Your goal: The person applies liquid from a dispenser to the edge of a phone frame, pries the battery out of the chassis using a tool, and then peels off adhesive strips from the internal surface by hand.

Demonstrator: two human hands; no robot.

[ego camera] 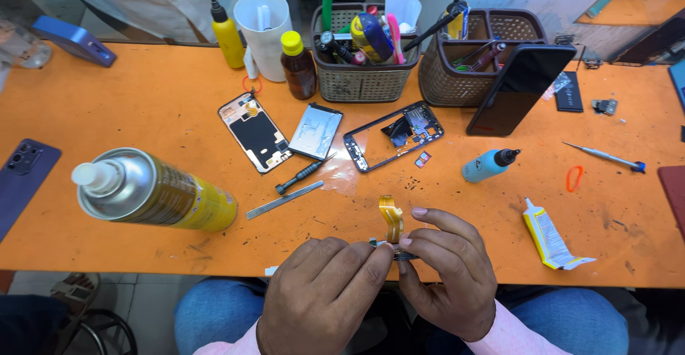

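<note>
The orange desk [143,98] runs off both sides. At its near edge, left hand [325,294] and right hand [446,273] pinch a small dark part [399,254], mostly hidden by fingertips; its orange flex cable [390,217] curls upward.

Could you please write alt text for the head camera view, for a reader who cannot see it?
Two bare hands, the left hand and the right hand, pinch a small phone part with an orange flex cable at the near edge of an orange workbench. Beyond lie an open phone frame, a screwdriver and a yellow spray can.
</note>
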